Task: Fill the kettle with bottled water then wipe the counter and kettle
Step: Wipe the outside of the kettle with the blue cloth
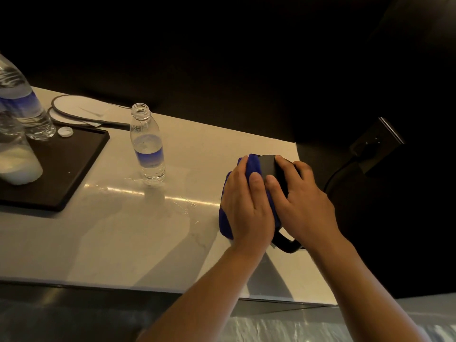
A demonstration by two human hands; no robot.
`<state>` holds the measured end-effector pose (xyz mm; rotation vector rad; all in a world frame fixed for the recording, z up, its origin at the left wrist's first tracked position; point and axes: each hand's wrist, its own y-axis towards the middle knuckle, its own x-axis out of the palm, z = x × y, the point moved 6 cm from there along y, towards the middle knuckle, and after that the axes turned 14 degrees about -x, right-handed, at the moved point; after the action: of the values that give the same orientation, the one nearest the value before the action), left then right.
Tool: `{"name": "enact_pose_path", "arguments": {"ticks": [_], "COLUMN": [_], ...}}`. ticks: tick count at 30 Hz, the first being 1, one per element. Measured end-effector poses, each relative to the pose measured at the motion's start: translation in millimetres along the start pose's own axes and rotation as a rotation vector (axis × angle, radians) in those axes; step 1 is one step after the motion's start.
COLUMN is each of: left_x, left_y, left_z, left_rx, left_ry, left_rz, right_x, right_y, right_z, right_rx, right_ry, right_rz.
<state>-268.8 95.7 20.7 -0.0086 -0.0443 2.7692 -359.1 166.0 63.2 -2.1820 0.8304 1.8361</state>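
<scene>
A black kettle (pixel 267 165) stands at the right end of the pale counter (pixel 123 230), its handle (pixel 287 245) pointing toward me. My left hand (pixel 246 206) presses a blue cloth (pixel 253 164) against the kettle's left side. On the kettle's lid and right side rests my right hand (pixel 301 198), holding it steady. An uncapped water bottle (pixel 148 146), partly full, stands on the counter left of the kettle.
A dark tray (pixel 64 169) at the left carries a capped bottle (pixel 22 102), a glass container (pixel 14 154) and a loose white cap (pixel 65 131). White slippers (pixel 74 107) lie behind it. A black cord (pixel 338 174) runs to a wall socket (pixel 377 141). Water streaks glint mid-counter.
</scene>
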Motion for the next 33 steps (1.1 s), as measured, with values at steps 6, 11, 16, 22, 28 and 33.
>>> {"name": "enact_pose_path", "arguments": {"ticks": [6, 11, 16, 22, 28, 33], "left_x": [1.7, 2.2, 6.2, 0.4, -24.7, -56.8], "left_y": [45.7, 60.4, 66.1, 73.7, 55.4, 42.7], "left_z": [-16.4, -42.6, -70.2, -96.3, -102.2, -91.7], "left_rx": [-0.262, -0.537, -0.668, -0.641, -0.344, -0.241], "left_ry": [-0.153, -0.291, -0.315, -0.287, 0.043, 0.35], "left_rz": [-0.3, -0.476, -0.574, -0.488, -0.268, -0.301], "right_x": [1.7, -1.2, -1.8, -5.4, -8.0, -8.2], "right_y": [0.5, 1.6, 5.6, 12.5, 20.3, 22.6], "right_z": [1.3, 2.3, 6.6, 13.0, 16.0, 19.4], "right_rx": [0.016, -0.016, -0.095, -0.18, -0.274, -0.34], "right_ry": [-0.003, 0.011, 0.047, 0.079, 0.086, 0.098], "right_rz": [-0.001, 0.004, -0.031, -0.089, -0.134, -0.163]}}
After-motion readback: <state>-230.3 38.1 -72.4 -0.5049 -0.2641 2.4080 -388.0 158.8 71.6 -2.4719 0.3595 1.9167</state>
